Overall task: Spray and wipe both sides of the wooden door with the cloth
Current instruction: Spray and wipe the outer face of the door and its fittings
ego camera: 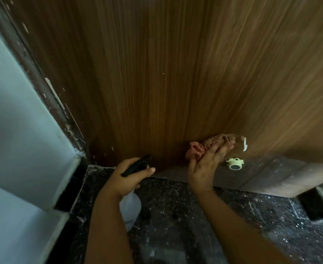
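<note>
The left hand is gripping a spray bottle by its neck, fingers curled round it and the thumb lying along the black trigger head, which is pointing up towards the door. The bottle's pale, translucent body is hanging below the fist, over the floor. The right hand is pressing a pink cloth against the lower part of the door, its fingers fairly straight over the bunched fabric, with part of the cloth spilling out to the left of the fingers.

At far left, a pale blue wall is running down to a dark door frame, chipped and flecked with white. The wooden door is filling most of the view, its brown grain running vertically, and a darker, greyer band is crossing its bottom edge. Just right of the cloth hand, a small cream doorstop with a round dark face is sitting on that band, and a short white mark is showing on the wood just above it. Below, the dark speckled floor is spreading under both forearms, dusted with pale spots. At lower right, a dark gap is opening beyond the door's corner.
</note>
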`<action>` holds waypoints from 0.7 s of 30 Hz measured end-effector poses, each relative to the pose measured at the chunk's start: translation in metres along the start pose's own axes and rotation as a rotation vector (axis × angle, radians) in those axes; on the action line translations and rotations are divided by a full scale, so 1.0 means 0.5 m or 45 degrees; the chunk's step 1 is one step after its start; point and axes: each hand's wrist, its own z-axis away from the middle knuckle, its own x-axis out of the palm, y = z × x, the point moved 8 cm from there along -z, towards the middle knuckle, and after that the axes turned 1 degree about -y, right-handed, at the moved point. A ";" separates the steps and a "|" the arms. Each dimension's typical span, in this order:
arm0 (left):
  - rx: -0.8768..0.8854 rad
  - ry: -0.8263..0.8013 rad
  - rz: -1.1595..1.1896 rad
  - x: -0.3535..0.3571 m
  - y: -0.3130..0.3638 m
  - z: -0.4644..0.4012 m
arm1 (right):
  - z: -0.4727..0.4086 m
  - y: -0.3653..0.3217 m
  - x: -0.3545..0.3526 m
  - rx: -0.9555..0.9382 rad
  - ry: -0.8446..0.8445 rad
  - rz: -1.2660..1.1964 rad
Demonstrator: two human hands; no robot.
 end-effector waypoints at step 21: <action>0.002 -0.052 -0.005 0.023 0.008 0.004 | 0.085 0.137 0.055 1.652 0.530 -1.274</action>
